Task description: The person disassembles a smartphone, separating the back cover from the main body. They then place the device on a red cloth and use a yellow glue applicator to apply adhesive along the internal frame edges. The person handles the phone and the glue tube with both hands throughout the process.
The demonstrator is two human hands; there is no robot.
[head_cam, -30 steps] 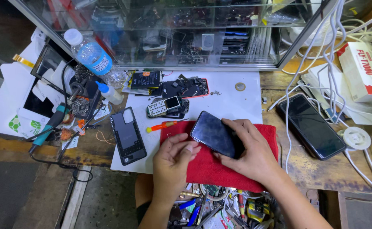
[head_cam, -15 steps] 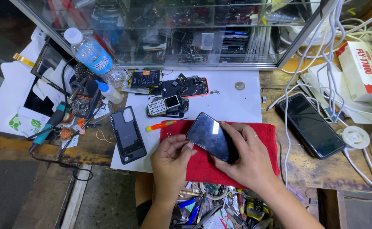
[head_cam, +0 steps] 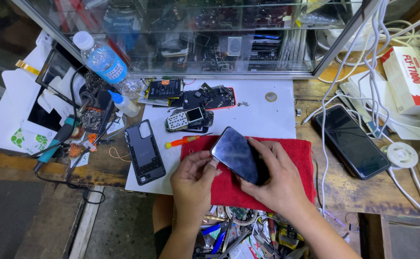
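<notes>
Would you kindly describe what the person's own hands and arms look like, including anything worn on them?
Both forearms are bare to the bottom edge of the picture: no sleeves, gloves, watch or bracelet show. The left hand and the right hand carry no rings that I can see. Fingernails look short and unpainted. What is worn above the forearms is out of view.

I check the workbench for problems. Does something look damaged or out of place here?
Yes. Behind the red towel, an opened phone lies with its inner parts exposed, tiny loose bits beside it. The right hand holds a dark smartphone tilted.

Bright, even overhead light; sharp, with wide-angle edge distortion
</notes>
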